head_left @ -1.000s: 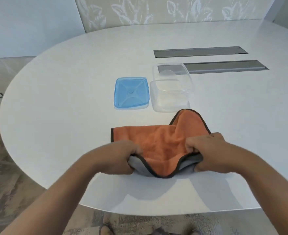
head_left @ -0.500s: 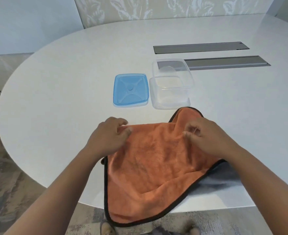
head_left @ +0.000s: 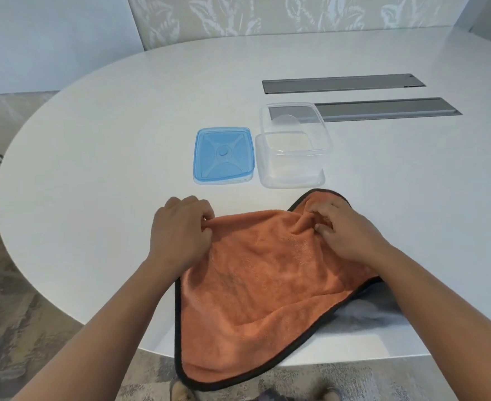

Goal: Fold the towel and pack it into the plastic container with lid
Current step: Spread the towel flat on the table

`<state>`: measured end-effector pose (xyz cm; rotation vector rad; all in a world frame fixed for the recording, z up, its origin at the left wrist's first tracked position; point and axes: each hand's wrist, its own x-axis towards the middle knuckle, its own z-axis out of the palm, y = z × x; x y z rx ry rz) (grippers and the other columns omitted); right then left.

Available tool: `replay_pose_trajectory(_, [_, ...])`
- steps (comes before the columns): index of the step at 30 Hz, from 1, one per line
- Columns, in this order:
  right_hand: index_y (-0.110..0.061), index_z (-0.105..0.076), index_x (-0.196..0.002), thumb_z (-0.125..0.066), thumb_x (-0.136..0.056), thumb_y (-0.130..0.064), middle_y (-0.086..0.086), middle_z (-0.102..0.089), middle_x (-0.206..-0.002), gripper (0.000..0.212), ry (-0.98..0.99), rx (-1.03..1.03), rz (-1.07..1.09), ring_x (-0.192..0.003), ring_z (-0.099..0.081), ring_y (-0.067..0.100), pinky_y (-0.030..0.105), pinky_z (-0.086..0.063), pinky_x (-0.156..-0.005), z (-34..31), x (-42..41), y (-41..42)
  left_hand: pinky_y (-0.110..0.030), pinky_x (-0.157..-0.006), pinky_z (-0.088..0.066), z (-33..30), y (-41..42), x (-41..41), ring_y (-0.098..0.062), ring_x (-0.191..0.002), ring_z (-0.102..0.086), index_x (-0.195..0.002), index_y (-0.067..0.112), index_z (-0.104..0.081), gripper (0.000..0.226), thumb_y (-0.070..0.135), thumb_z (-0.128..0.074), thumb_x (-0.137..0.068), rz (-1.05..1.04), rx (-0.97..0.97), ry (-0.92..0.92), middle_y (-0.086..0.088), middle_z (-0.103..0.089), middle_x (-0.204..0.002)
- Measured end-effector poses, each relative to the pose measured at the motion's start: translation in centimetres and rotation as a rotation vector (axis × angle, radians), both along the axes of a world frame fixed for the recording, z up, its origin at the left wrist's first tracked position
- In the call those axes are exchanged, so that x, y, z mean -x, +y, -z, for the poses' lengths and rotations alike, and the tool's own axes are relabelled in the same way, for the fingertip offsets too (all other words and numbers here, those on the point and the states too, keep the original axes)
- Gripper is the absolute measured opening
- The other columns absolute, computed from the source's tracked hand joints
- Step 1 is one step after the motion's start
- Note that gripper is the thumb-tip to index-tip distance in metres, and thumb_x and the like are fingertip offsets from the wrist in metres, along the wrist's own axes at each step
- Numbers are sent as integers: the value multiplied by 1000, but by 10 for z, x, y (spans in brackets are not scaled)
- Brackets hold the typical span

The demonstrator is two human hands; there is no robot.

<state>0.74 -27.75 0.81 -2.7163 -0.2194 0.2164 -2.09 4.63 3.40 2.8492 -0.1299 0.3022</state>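
Note:
An orange towel (head_left: pixel 256 287) with a dark border lies on the white table, and its near part hangs over the front edge. My left hand (head_left: pixel 177 230) pinches the towel's far left corner. My right hand (head_left: pixel 342 227) grips the bunched far right part of the towel. Just beyond the towel stands the clear plastic container (head_left: pixel 293 146), open and empty. Its blue lid (head_left: pixel 222 154) lies flat on the table to the container's left.
The round white table (head_left: pixel 108 134) carries two grey recessed strips (head_left: pixel 342 83) behind the container. Patterned floor and the tips of shoes (head_left: pixel 180 392) show below the table's front edge. A wall stands beyond the table.
Both hands carried the towel's near edge up and forward to the far side, and the towel now spreads open over the table's front edge. The container and lid stayed in place.

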Motion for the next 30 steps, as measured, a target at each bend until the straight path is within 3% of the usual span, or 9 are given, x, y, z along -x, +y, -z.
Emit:
replay_pose_trajectory(4, [-30,-59,-94,-58,-91,-25,-6,-55,-101,6,-200,-87,133,-86,-62,22,44,-54,-75,-6,7,1,-38,-80,-28,2,2,9,-30,-94,-48,-70,18,-64,13,9,-56,-64,70,-41,-351,6,-62,-84])
replay_pose_trajectory(8, [-32,-58,-74,-66,-79,-49,-12,-53,-95,19,6,101,81,-82,-61,14,39,-54,-73,-21,14,-5,-40,-98,-32,1,12,9,-21,-124,-45,-68,25,-63,32,56,-65,-72,74,-83,168,13,-58,-127])
replay_pose_trajectory(10, [-25,-61,-65,-65,-78,-68,-15,-53,-98,45,73,81,72,-79,-62,11,40,-54,-73,-28,11,-6,-40,-93,-49,-4,16,7,-9,-112,-59,-62,15,-60,61,75,-70,-67,46,138,444,17,-63,-117])
replay_pose_trajectory(13, [-24,-59,-57,-55,-84,-74,-16,-53,-103,57,-12,27,130,-79,-61,10,36,-50,-69,-37,4,-4,-44,-75,-57,-4,15,3,-21,-79,-69,-69,8,-58,65,72,-53,-83,-60,282,374,1,-68,-80])
replay_pose_trajectory(16, [-34,-68,-93,-64,-90,-54,-10,-50,-135,21,-76,46,162,-100,-63,19,40,-53,-82,-32,0,-4,-41,-87,-54,0,17,-3,-22,-96,-68,-111,28,-61,33,54,-57,-93,-154,206,330,0,-65,-111])
replay_pose_trajectory(19, [-34,-38,-154,-66,-94,-40,-4,-25,-166,66,37,66,116,-132,-54,27,46,-48,-104,-19,-3,-4,-42,-100,-48,5,19,-8,-27,-114,-61,-149,25,-41,63,44,-64,-93,-184,202,432,-5,-45,-145])
replay_pose_trajectory(22, [-31,-31,-159,-68,-95,-35,0,-40,-157,74,56,-2,105,-132,-52,24,43,-45,-106,-15,-3,-6,-39,-94,-50,6,20,-13,-27,-110,-60,-146,19,-44,62,32,-70,-91,-166,287,444,-8,-56,-131])
replay_pose_trajectory(26, [-23,-66,-116,-72,-91,-30,0,-62,-111,27,61,-8,95,-98,-64,22,44,-54,-87,-18,-3,-10,-35,-80,-51,-4,18,-16,-20,-91,-61,-114,28,-65,23,26,-67,-91,-150,156,451,0,-66,-100])
replay_pose_trajectory(30, [-23,-63,-83,-75,-86,-29,-1,-61,-87,13,-21,-8,127,-75,-63,19,37,-50,-66,-34,-3,-13,-37,-79,-50,-18,19,-16,-22,-92,-60,-98,34,-65,11,27,-58,-93,-189,89,256,5,-60,-95])
